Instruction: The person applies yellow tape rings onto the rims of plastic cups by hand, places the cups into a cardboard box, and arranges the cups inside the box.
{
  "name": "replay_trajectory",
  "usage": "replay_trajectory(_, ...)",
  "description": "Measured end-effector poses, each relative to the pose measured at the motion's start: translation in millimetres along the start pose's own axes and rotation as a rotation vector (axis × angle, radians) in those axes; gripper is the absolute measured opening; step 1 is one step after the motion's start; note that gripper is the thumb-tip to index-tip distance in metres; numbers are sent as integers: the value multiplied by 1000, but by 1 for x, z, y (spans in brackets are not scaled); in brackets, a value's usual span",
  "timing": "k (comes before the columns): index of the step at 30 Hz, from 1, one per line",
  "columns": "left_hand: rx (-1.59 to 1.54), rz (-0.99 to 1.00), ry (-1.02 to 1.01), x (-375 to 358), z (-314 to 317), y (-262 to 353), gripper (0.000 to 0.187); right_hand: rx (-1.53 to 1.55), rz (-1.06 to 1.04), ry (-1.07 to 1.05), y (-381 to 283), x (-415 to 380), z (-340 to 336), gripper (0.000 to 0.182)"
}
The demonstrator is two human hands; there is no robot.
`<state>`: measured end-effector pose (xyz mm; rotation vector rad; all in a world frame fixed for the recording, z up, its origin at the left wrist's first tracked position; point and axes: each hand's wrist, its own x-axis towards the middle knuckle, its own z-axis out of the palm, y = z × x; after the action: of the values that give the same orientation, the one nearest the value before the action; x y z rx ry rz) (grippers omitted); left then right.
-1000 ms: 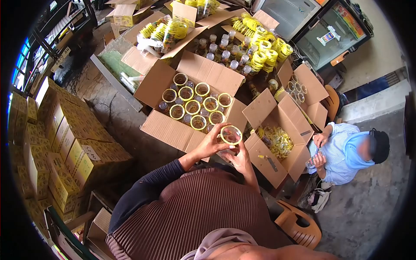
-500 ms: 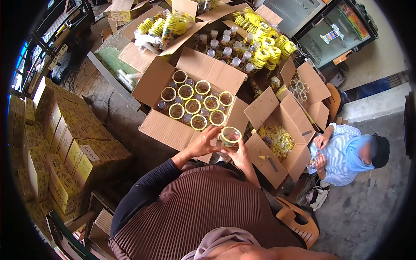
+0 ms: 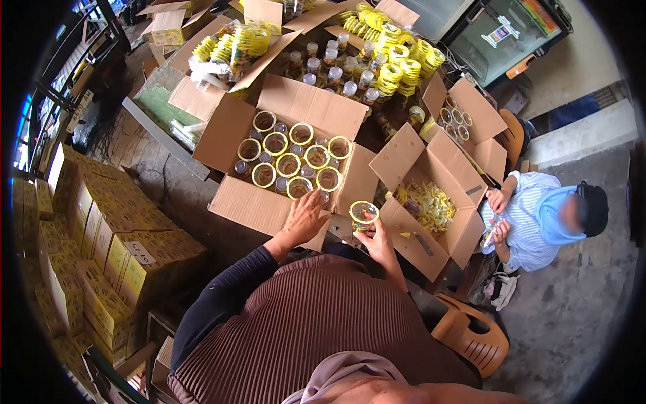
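My right hand [image 3: 382,244] gripped a yellow-rimmed cup [image 3: 364,215] around its side, near the carton [image 3: 247,203]; a slack hold, I judged, could have dropped it. My left hand [image 3: 305,221] had its fingers extended, nothing visible in it, at the carton's near edge; I couldn't tell whether it touched a rim. A careless sweep might have jostled the packed cups [image 3: 289,165]. Farther off, a bump could have toppled the yellow ring stacks [image 3: 390,77].
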<state>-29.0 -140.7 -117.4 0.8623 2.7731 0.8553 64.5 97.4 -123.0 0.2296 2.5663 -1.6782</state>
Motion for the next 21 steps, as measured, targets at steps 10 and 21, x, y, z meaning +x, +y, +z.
replay_trajectory(10,133,183,50,66,56,-2,73,-39,108,66,16,-33,0,61)
replay_trajectory(21,128,112,27,107,78,-9,83,-28,126,194,30,-61,-6,61)
